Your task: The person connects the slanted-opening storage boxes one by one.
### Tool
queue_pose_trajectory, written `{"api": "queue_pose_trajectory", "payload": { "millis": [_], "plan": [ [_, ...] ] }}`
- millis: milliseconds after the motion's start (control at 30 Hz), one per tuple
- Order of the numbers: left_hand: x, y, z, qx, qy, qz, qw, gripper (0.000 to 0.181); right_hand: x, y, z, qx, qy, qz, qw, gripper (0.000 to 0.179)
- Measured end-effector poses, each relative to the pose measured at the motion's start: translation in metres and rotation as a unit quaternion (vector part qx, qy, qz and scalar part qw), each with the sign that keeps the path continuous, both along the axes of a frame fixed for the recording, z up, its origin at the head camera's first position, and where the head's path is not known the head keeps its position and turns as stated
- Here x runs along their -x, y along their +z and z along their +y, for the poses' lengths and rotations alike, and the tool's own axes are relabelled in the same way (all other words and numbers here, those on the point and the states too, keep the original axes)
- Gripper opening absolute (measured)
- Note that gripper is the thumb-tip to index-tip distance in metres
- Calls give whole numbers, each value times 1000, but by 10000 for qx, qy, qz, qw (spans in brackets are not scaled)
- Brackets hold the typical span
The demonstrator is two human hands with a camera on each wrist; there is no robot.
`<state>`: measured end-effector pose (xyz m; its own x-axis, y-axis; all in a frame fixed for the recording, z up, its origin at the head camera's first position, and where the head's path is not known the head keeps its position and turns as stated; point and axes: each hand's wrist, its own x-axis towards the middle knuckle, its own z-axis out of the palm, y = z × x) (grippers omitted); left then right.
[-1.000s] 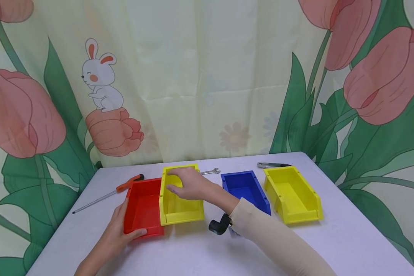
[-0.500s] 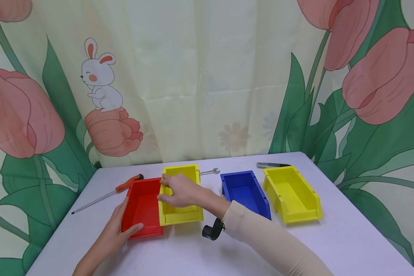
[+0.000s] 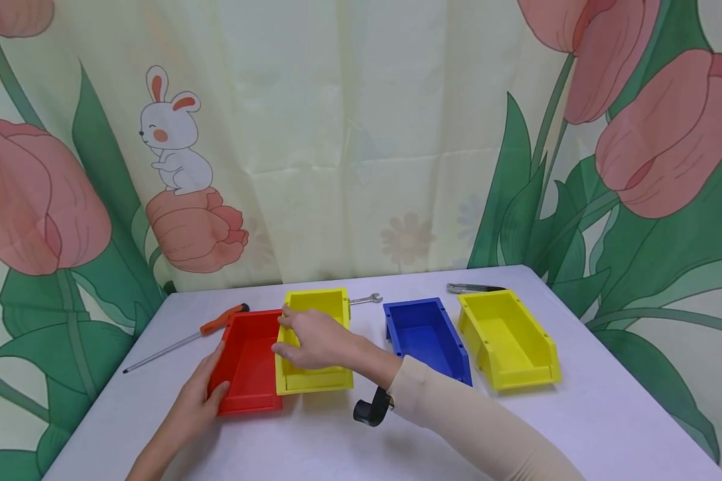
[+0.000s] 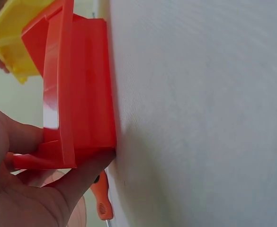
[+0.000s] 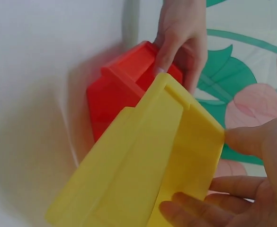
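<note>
Grip status: left hand (image 3: pixel 194 395) and right hand (image 3: pixel 317 339)

The left hand is closed around the left wall of the red bin (image 3: pixel 253 374). Its thumb bears on the inner side near the front corner; its fingers lie along the outer face. The red bin rests upright on the tabletop (image 3: pixel 337 447).

The right hand reaches across the front yellow bin (image 3: pixel 314 383), which sits directly right of the red bin and overlaps its right edge in the head view. The right wrist view shows this yellow bin tilted. The thumb tip meets the rim of the left wall. The fingers are parted from the thumb, loosely bent, and extend across the bin's inner side. Whether they clamp the wall cannot be told.

Adjacent items: a screwdriver (image 3: pixel 215 325) with an orange handle lies left of the red bin, shaft pointing toward the left table edge. A wrench (image 3: pixel 367 298) projects behind the front yellow bin, partly hidden. The blue bin (image 3: pixel 424 341) stands further right, beside the second yellow bin (image 3: pixel 508 337). A silver-and-black tool (image 3: pixel 472 288) lies behind the latter.
</note>
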<state>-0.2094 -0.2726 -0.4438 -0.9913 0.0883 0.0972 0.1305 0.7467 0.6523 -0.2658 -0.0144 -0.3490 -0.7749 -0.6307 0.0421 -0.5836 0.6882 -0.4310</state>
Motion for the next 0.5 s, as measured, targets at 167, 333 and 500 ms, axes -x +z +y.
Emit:
{"api": "queue_pose_trajectory", "payload": {
  "millis": [167, 333, 500],
  "plan": [
    [-1, 3, -2, 119, 94, -94, 9998, 86, 3, 0, -1, 78, 86, -161, 9998, 63],
    [-2, 4, -3, 140, 140, -241, 9995, 85, 6, 1, -2, 107, 60, -279, 9995, 67],
    [-2, 5, 1, 71, 116, -290, 9995, 85, 7, 2, 1, 86, -75, -398, 9991, 72]
  ]
}}
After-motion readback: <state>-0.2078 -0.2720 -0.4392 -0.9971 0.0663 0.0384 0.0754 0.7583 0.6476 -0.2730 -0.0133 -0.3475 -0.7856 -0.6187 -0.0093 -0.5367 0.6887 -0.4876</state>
